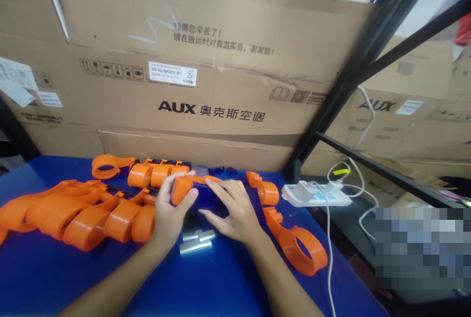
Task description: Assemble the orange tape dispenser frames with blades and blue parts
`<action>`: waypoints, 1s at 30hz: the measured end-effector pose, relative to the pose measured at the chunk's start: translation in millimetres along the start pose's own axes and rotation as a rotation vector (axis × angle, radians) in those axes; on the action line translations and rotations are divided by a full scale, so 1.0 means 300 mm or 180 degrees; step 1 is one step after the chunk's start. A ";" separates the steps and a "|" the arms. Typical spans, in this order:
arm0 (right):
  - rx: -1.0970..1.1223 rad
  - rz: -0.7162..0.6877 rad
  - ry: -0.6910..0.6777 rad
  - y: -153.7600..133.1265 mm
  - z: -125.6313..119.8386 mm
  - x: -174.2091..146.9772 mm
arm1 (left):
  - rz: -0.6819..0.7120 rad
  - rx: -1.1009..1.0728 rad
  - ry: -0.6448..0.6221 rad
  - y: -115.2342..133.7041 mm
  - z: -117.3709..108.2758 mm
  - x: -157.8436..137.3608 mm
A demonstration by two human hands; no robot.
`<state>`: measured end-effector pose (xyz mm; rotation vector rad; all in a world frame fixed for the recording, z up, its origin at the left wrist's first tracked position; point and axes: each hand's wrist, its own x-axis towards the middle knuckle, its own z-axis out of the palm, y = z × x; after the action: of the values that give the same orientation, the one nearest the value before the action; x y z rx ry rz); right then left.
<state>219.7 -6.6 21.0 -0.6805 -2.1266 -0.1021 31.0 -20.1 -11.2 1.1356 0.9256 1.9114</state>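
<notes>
In front of me I hold an orange-and-blue plastic piece (pixel 183 188) above the blue table. My left hand (pixel 170 209) grips its orange end between thumb and fingers. On its dark blue side lies my right hand (pixel 235 211), fingers along the top and thumb beneath. Just below the hands are several short silver metal strips (pixel 196 247). Orange plastic parts with a wide ring stand in rows to the left, one of them a ring part (pixel 87 224). To the right of my right hand rests another orange ring part (pixel 300 248).
A white power strip (pixel 316 194) with plugs and a trailing cable (pixel 330 258) lies along the table's right edge. Behind the table (pixel 235 290) stands a large cardboard box (pixel 206 81). Black rack posts (pixel 331 96) rise at the right.
</notes>
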 end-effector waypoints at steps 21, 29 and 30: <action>0.2953 0.2309 -0.0782 -0.041 -0.021 0.037 | -0.0524 0.0017 0.0189 -0.020 0.018 -0.002; 0.3121 0.2044 -0.0401 -0.038 -0.042 0.041 | -0.0877 -0.0498 -0.0148 -0.008 0.021 -0.002; 0.3234 0.2255 -0.0182 -0.034 -0.030 0.041 | -0.0920 -0.0576 -0.0313 -0.005 0.026 -0.007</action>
<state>215.5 -12.7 37.7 -0.7310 -1.5549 1.2860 39.2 -19.4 -10.4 0.9260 0.7979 1.6531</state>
